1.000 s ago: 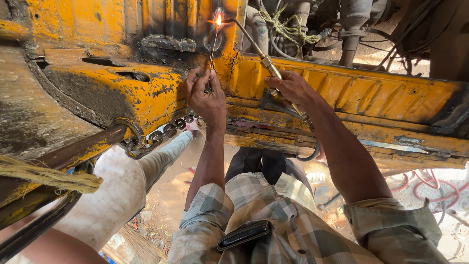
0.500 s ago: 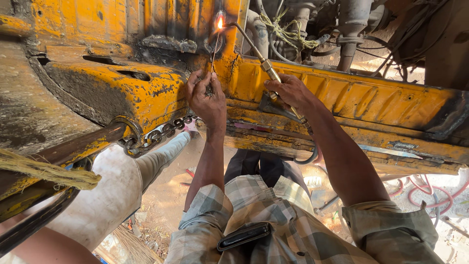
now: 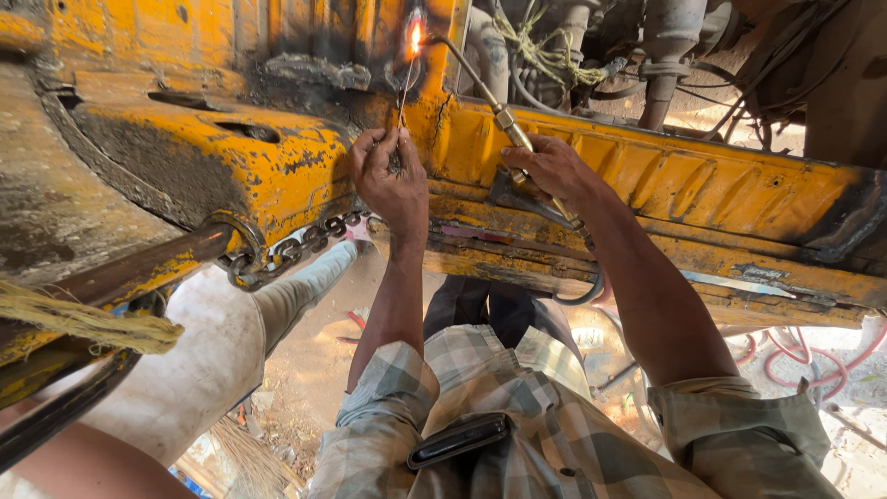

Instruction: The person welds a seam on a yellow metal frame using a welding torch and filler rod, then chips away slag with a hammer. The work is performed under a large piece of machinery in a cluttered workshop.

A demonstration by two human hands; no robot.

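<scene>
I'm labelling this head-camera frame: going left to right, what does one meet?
Frayed rope → chain → left hand pinching a thin filler rod → torch flame → right hand gripping the torch → red hoses.

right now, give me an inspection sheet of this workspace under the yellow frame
surface: yellow metal frame overhead, paint chipped and soot-blackened around the heated spot.
job's things: torch with a lit flame at its tip; thin filler rod reaching up to the flame.
clutter: rusty chain hooked on the frame; frayed rope at left; dark phone-like case in the shirt pocket.
grippers: left hand has its grip pinched on the rod; right hand has its grip on the torch handle.
cables: red hoses on the ground at right; dark hose looping below the torch.
surroundings: another person's leg at left; dusty ground.
</scene>
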